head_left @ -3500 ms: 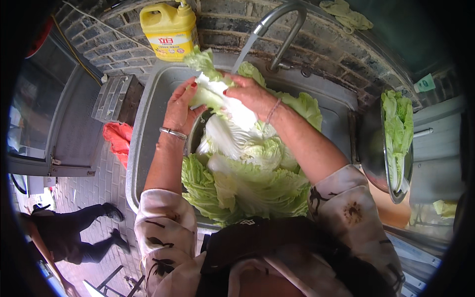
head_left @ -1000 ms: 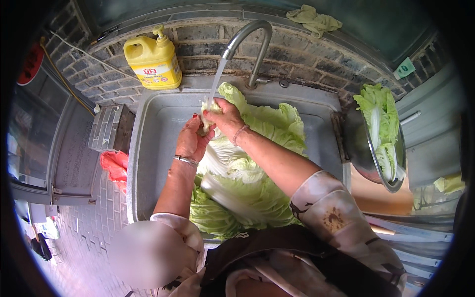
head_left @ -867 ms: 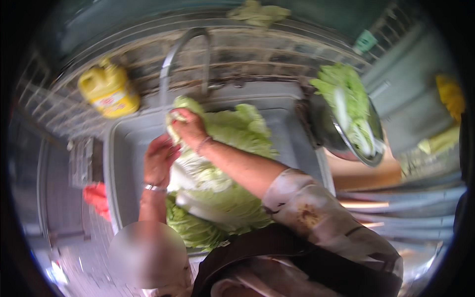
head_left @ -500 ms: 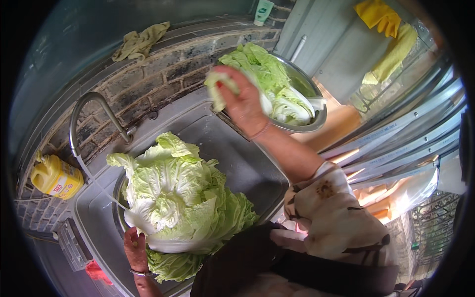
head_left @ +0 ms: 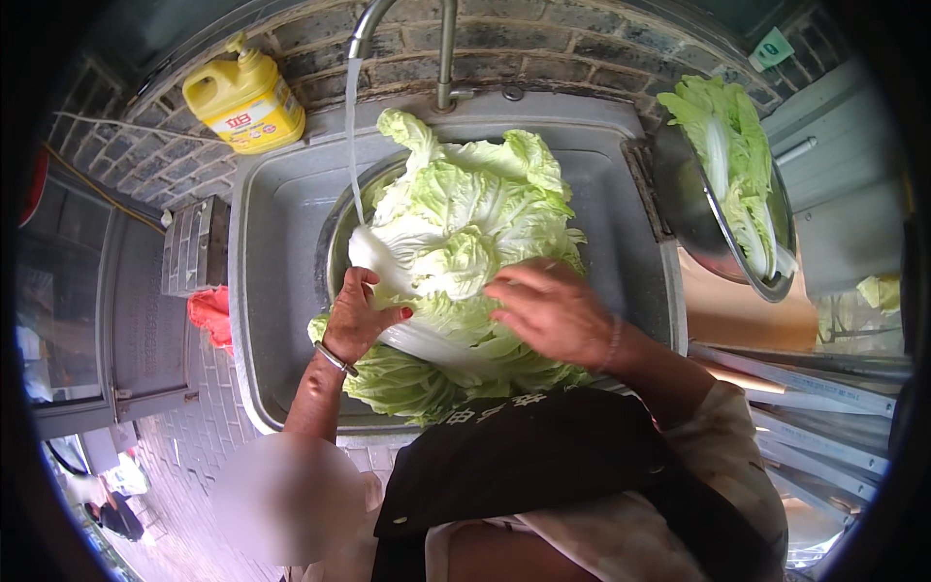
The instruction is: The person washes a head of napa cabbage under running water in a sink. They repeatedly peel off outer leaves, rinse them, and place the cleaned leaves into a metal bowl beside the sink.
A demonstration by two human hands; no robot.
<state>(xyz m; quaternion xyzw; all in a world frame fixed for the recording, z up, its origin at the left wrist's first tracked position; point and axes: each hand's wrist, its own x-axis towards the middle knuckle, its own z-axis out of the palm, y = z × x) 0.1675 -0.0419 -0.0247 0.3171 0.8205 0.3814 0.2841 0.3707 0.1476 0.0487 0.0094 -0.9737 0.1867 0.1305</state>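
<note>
The fingers of the left hand (head_left: pixel 357 315) are curling closed around a thick white rib at the left side of the cabbage (head_left: pixel 461 257), thumb pressing in from the right, so this hand is gripping the head firmly. The fingers of the right hand (head_left: pixel 548 310) are lying spread and nearly flat, hovering over or lightly touching the upper leaves on the right; whether they are actually pinching a leaf cannot be told. The cabbage is sitting in a round metal basin (head_left: pixel 339 228) inside the grey sink (head_left: pixel 276 291), its outer leaves spilling over the near rim toward the person. A thin stream of water (head_left: pixel 354 145) is falling from the curved tap (head_left: pixel 388 19) onto the white ribs just above the left hand. The likely trouble is slippage: wet ribs are slick, and a one-sided grip may be letting the heavy head roll or tip out of the basin; a hard pull on a leaf may be tearing it short instead of freeing it whole, and water may be splashing onto the dark apron (head_left: pixel 524 456). A yellow jug (head_left: pixel 242 97) is standing on the brick ledge at left, and a steel bowl (head_left: pixel 698 218) holding separated leaves (head_left: pixel 727 160) is resting at right.
</note>
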